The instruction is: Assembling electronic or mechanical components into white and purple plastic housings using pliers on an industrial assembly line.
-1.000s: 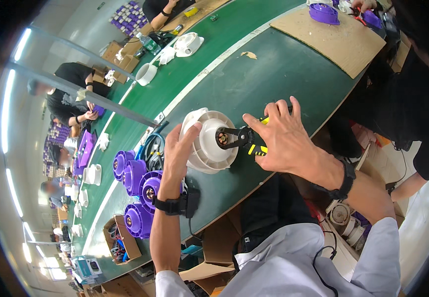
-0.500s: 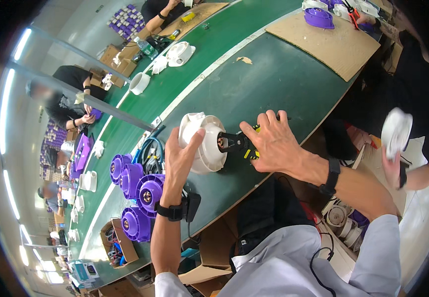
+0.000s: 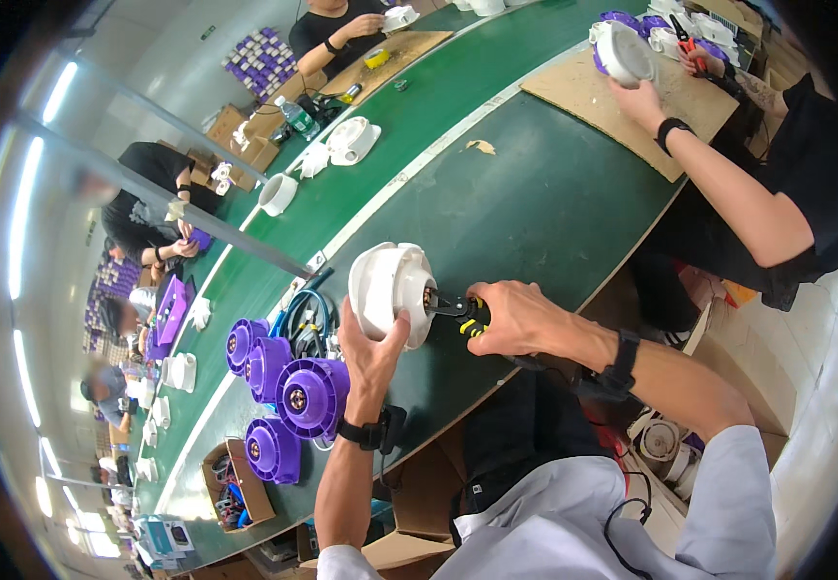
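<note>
My left hand [image 3: 370, 353] grips a white round plastic housing [image 3: 380, 288] from its near side, thumb along the rim. The housing is tilted so its stepped end faces right, with a brass-coloured centre showing. Wrapped around black-and-yellow pliers [image 3: 475, 317] is my right hand [image 3: 520, 319]. The jaws reach that centre; whether they pinch anything there is too small to tell. Left of my left wrist sit several purple round housings [image 3: 312, 398] with similar brass-coloured centres.
Coiled cables [image 3: 305, 319] lie behind the purple housings. A small cardboard box [image 3: 243, 488] of tools stands at the table's left end. At far right, a co-worker holds a white part [image 3: 625, 53] and red-handled pliers over a cardboard sheet [image 3: 583, 92]. A grey post [image 3: 235, 229] crosses the left.
My right hand and the pliers have shifted left and down, and the housing has turned slightly. The co-worker on the right has lifted a white part from low down to above the cardboard sheet.
</note>
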